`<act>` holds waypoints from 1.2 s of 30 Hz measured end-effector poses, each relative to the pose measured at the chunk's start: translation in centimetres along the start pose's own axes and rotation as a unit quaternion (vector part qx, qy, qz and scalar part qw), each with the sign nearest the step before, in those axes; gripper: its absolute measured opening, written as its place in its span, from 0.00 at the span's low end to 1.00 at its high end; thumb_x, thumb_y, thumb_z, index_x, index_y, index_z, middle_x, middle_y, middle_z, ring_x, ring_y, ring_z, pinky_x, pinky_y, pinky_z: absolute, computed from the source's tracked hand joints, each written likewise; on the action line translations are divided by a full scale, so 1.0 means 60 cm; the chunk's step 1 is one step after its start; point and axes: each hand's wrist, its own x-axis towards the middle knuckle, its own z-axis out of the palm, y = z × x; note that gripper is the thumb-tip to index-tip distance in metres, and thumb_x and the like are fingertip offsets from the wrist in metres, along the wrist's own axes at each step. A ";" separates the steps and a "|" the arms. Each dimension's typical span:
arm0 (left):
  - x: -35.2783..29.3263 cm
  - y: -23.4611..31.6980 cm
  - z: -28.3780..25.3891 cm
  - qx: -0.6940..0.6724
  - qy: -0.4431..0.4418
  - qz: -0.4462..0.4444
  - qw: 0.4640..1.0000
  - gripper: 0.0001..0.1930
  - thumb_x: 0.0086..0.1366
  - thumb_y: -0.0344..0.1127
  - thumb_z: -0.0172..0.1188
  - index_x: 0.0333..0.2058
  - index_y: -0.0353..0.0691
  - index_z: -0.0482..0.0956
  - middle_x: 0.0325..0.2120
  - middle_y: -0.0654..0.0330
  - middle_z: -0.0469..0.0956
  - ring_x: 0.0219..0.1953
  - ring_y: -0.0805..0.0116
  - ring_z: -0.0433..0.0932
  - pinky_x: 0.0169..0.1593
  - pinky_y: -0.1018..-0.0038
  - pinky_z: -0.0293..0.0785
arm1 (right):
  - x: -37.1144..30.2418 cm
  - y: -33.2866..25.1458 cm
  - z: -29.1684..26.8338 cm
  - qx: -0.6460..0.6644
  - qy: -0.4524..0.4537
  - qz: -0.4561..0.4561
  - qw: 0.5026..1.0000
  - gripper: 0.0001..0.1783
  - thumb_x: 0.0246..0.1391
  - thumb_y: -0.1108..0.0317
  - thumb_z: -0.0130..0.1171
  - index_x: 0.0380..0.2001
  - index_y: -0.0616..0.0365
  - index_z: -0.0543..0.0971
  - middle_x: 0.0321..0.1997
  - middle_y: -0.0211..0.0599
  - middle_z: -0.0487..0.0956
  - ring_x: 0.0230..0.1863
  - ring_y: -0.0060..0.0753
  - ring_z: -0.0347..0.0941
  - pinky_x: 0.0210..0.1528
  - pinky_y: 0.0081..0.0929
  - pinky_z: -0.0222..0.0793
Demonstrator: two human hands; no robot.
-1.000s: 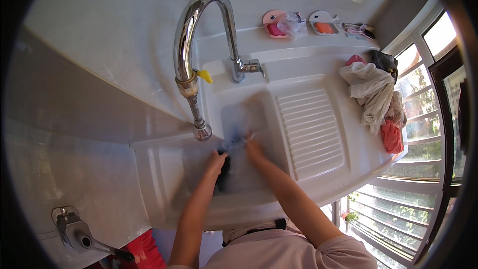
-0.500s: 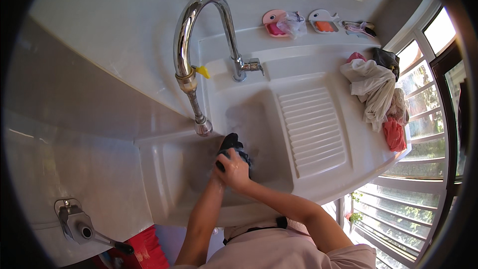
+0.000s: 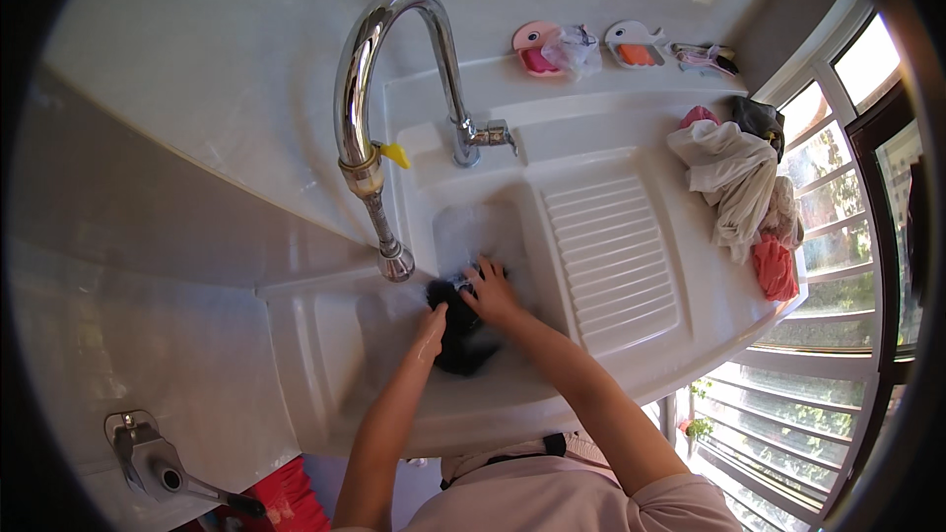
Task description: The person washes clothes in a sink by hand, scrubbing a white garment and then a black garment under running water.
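A wet black cloth (image 3: pixel 461 337) lies bunched in the white sink basin (image 3: pixel 340 335), partly in cloudy water. My left hand (image 3: pixel 432 329) rests along its left side, seen edge-on with the fingers straight and some of them hidden. Over the cloth's upper right edge, my right hand (image 3: pixel 493 297) is open with its fingers spread. Neither hand is closed around the cloth. A chrome gooseneck faucet (image 3: pixel 347 128) arches above, its spout head just up and left of my hands.
Right of the basin is a ribbed washboard (image 3: pixel 611 256). Beyond it lies a pile of light clothes (image 3: pixel 734 172) with a coral cloth (image 3: pixel 775 268). Along the back ledge are a pink soap dish (image 3: pixel 533 36), a white soap dish (image 3: pixel 631 36) and a plastic bag (image 3: pixel 574 51).
My hands were clasped together, squeezing the bunched black cloth above the basin. Now they have come apart, and the cloth is lower and spread out in the water.
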 end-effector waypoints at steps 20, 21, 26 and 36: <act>-0.050 -0.007 0.002 -0.448 -0.301 0.071 0.839 0.32 0.63 0.62 0.42 0.56 0.44 0.66 0.53 0.57 0.68 0.56 0.60 0.65 0.59 0.62 0.60 | -0.069 -0.186 -0.114 0.206 -0.027 0.039 0.977 0.18 0.43 0.61 0.61 0.40 0.47 0.73 0.41 0.42 0.70 0.42 0.49 0.72 0.38 0.41 0.71; -0.066 -0.004 0.000 -0.451 -0.337 0.061 0.824 0.31 0.63 0.61 0.42 0.55 0.44 0.66 0.53 0.57 0.68 0.56 0.60 0.66 0.58 0.62 0.61 | -0.083 -0.209 -0.135 0.184 -0.037 0.010 0.982 0.18 0.43 0.60 0.62 0.39 0.46 0.74 0.41 0.41 0.70 0.42 0.47 0.72 0.37 0.41 0.71; -0.096 0.052 0.015 -0.449 -0.328 0.025 0.831 0.28 0.65 0.57 0.42 0.54 0.42 0.67 0.50 0.58 0.71 0.53 0.63 0.70 0.56 0.65 0.66 | -0.042 -0.194 -0.122 0.120 -0.007 0.008 0.993 0.20 0.39 0.57 0.64 0.34 0.53 0.71 0.32 0.44 0.74 0.31 0.49 0.75 0.28 0.41 0.72; -0.158 0.127 -0.101 -0.171 -0.220 0.118 0.953 0.28 0.62 0.46 0.57 0.57 0.40 0.62 0.49 0.54 0.72 0.51 0.61 0.71 0.52 0.70 0.67 | 0.065 0.005 -0.136 -0.191 -0.043 0.056 0.979 0.19 0.43 0.57 0.63 0.37 0.51 0.72 0.49 0.41 0.70 0.53 0.44 0.67 0.38 0.40 0.72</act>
